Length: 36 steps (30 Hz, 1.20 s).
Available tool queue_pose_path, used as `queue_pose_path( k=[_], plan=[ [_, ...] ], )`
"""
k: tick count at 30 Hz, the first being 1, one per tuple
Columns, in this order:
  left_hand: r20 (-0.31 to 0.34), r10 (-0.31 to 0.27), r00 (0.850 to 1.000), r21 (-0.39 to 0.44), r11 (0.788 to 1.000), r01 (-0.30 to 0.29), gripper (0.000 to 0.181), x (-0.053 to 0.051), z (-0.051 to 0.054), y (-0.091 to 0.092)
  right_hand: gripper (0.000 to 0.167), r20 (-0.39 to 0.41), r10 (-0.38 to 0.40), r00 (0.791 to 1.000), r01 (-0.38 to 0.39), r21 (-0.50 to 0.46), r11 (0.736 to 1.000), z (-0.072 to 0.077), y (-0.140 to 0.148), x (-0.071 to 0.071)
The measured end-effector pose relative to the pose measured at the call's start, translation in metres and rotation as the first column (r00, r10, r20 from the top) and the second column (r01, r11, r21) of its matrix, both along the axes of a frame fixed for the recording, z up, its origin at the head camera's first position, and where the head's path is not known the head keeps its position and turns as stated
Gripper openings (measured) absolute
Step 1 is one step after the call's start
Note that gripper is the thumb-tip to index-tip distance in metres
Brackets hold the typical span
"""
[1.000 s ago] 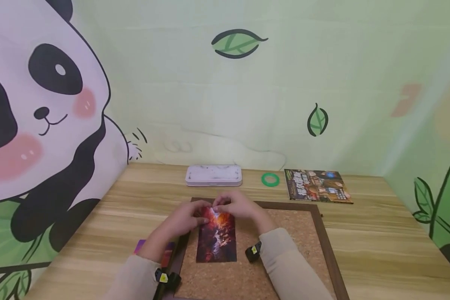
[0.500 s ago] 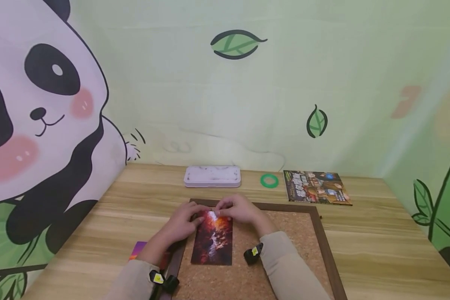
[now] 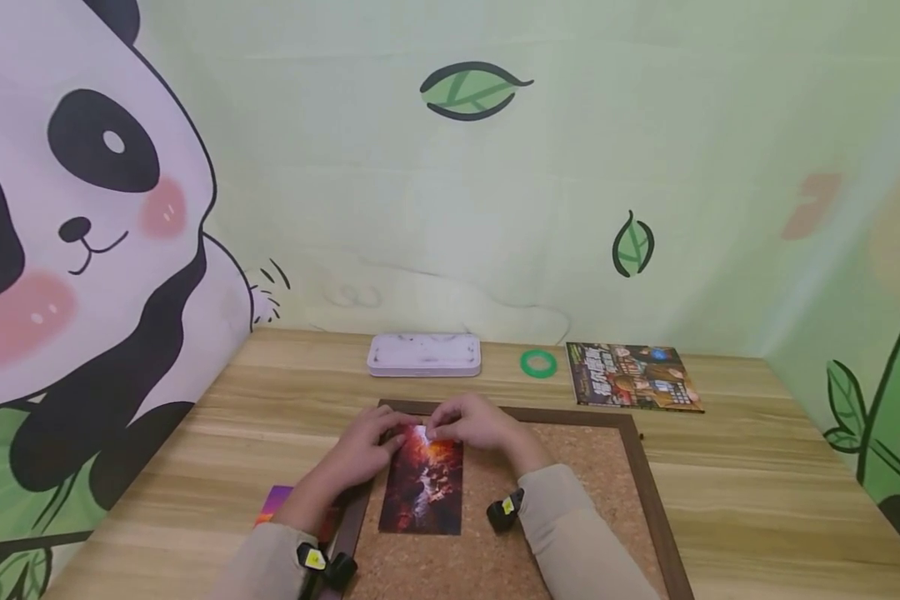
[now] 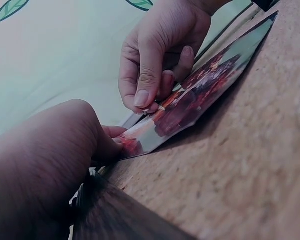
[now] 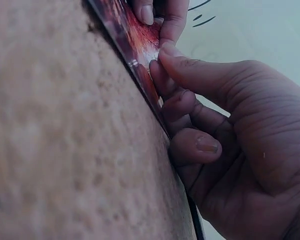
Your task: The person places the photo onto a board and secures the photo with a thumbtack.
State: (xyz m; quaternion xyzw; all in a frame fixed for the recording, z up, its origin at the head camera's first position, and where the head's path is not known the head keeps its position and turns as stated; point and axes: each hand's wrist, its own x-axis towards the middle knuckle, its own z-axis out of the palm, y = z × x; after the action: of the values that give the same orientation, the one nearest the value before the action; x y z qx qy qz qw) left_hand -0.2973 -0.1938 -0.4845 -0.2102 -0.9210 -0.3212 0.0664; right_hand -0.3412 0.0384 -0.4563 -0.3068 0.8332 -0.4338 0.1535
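Note:
A glossy picture card (image 3: 422, 492) with a red and orange fiery scene lies over the upper left of a framed corkboard (image 3: 562, 567). My left hand (image 3: 363, 446) holds its top left corner, and the left wrist view shows thumb and finger at that corner. Over the card's top edge, my right hand (image 3: 476, 429) pinches a small pin (image 4: 145, 113) between thumb and forefinger. Only the pin's fine tip shows; the fingers hide the rest. In the right wrist view the right hand's other fingers (image 5: 195, 146) are curled beside the card.
Behind the corkboard lie a pale pencil case (image 3: 423, 355), a green ring (image 3: 538, 363) like a roll of tape, and a comic-style book (image 3: 633, 377). Another colourful card (image 3: 273, 502) lies left of the board, partly under the left forearm. A panda-printed wall stands behind.
The card has shifted slightly left on the corkboard, and the left hand with it. The right hand stays at the card's top edge, still pinching. The head view has shifted slightly.

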Motion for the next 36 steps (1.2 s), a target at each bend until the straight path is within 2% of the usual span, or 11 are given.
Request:
queue_pose_path(
  k=[6,12,17,22,28,32,36],
  plan=[
    [-0.034,-0.013,0.999,0.02,1.0,0.013,0.028,0.0,0.0,0.0,0.006,-0.056,-0.015,0.998,0.019,0.072,0.997,0.004,-0.005,0.001],
    [-0.038,-0.013,0.999,0.058,0.998,0.015,0.029,0.0,-0.003,-0.001,0.006,-0.109,-0.041,0.993,0.058,0.158,0.986,0.008,-0.012,0.005],
    [-0.043,-0.014,0.999,0.083,0.996,0.017,0.029,-0.001,-0.004,-0.001,0.009,-0.085,-0.085,0.993,0.101,0.205,0.974,0.009,-0.016,0.007],
    [-0.035,-0.02,0.999,0.081,0.996,0.023,0.028,0.0,-0.005,-0.002,0.008,-0.079,-0.117,0.99,0.131,0.207,0.97,0.007,-0.018,0.009],
    [-0.038,-0.027,0.999,0.099,0.995,0.03,0.027,0.002,-0.004,-0.003,0.007,-0.035,-0.184,0.982,0.187,0.164,0.969,0.005,-0.022,0.009],
    [-0.071,-0.036,0.997,0.111,0.993,0.044,0.027,0.003,-0.004,-0.002,0.006,-0.046,-0.196,0.98,0.201,0.148,0.968,0.004,-0.023,0.009],
    [-0.062,-0.037,0.997,0.108,0.993,0.044,0.027,0.004,-0.004,-0.002,0.006,-0.049,-0.203,0.978,0.208,0.131,0.969,0.003,-0.022,0.009]
  ],
)
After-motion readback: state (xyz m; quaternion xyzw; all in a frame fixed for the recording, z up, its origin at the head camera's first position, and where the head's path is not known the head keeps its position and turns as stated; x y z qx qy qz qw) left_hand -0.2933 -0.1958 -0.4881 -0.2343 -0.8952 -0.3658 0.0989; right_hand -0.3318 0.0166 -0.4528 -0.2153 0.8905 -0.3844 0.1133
